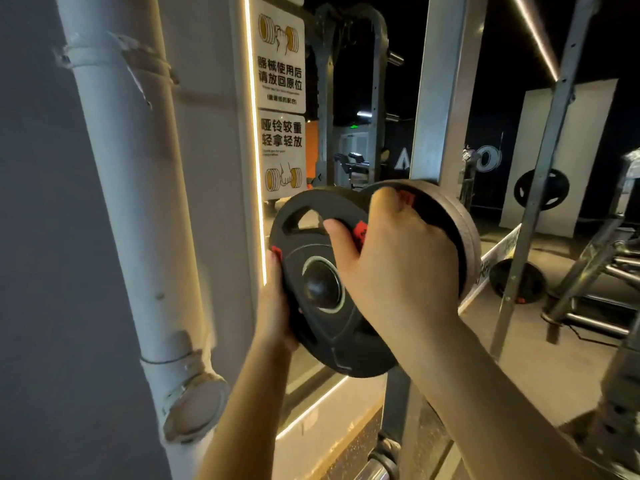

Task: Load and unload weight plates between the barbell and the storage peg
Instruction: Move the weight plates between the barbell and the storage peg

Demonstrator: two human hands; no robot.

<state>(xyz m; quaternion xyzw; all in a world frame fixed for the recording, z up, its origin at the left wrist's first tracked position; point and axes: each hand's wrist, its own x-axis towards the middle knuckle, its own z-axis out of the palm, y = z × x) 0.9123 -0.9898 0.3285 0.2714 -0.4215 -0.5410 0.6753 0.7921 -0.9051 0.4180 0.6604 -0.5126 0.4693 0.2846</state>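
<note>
A black weight plate (pixel 311 237) with red marks sits on a peg whose rounded dark end (pixel 318 288) shows through the plate's centre hole. My left hand (pixel 277 306) grips the plate's lower left rim. My right hand (pixel 391 258) grips its upper right part, thumb through a grip slot. Behind it, a thicker plate (pixel 464 233) stands on the same peg line, partly hidden by my right hand.
A white pipe (pixel 145 202) runs down the wall at left. Signs (pixel 281 98) hang beside a lit mirror edge. Steel rack uprights (pixel 540 188) stand at right. Another black plate (pixel 517 280) leans low by the rack at right.
</note>
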